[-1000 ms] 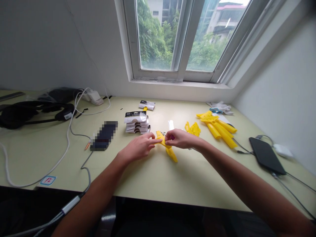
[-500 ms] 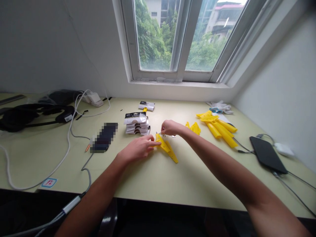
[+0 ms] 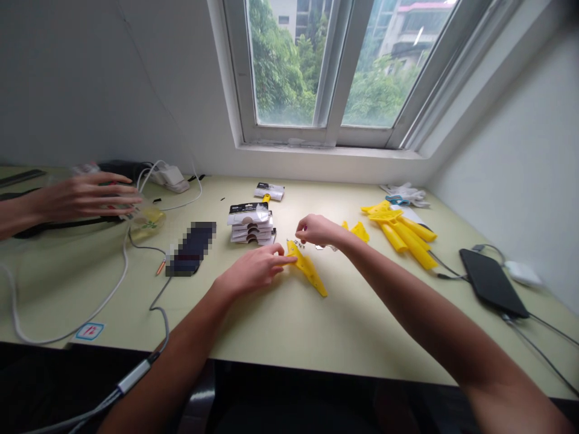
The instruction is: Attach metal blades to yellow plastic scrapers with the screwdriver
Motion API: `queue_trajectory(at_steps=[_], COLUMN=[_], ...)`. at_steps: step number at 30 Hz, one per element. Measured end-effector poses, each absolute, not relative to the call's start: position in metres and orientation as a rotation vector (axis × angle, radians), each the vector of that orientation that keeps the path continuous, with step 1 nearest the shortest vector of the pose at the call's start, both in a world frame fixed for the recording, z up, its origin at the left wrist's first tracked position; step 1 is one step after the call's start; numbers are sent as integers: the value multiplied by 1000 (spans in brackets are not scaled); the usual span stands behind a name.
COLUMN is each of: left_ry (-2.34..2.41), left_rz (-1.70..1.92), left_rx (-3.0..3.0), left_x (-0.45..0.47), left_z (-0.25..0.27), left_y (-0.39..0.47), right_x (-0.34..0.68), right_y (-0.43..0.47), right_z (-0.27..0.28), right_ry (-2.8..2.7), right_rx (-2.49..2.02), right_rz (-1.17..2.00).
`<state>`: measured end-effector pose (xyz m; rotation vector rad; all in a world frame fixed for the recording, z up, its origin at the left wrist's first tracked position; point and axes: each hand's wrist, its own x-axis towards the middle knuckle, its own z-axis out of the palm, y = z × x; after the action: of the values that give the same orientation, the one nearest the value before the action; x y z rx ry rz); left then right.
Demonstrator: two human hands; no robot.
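Observation:
A flat yellow plastic piece (image 3: 308, 268), with small holes along it, lies slanted on the desk. My left hand (image 3: 253, 269) grips its upper end, the index finger stretched across the top and the other fingers curled at its side. Just beyond that end is a little group of small metal screws (image 3: 300, 244). Over them is my right hand (image 3: 316, 230), with fingertips pinched together; whatever is between them is too small to make out. More yellow plastic pieces (image 3: 360, 232) lie behind my right wrist.
Another person's hand (image 3: 90, 196) reaches in from the left beside a clear yellowish bag (image 3: 150, 222). Stacked packages (image 3: 250, 223) stand behind my left hand. Yellow handles (image 3: 402, 232), white gloves (image 3: 407, 194) and a black phone (image 3: 493, 282) are at right; cables (image 3: 127, 265) cross the left.
Another person's hand and a yellowish bag have come into view at the left. My right hand has lifted slightly off the screws, leaving them more visible; my left hand stays on the yellow piece.

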<state>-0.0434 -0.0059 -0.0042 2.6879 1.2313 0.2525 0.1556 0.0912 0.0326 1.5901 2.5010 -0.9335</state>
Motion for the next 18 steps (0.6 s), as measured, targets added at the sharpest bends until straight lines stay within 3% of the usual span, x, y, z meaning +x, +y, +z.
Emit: queue_trajectory(at_steps=[7, 18], left_ry=[1223, 1210], left_rz=[318, 375], left_rx=[2694, 2629], left_x=[-41, -43], left_z=[-3, -4], left_y=[-7, -4], right_x=[161, 160], right_y=[88, 89], right_z=[36, 29], right_ry=[2416, 2412], right_rx=[1428, 1298], right_rz=[-1326, -1563])
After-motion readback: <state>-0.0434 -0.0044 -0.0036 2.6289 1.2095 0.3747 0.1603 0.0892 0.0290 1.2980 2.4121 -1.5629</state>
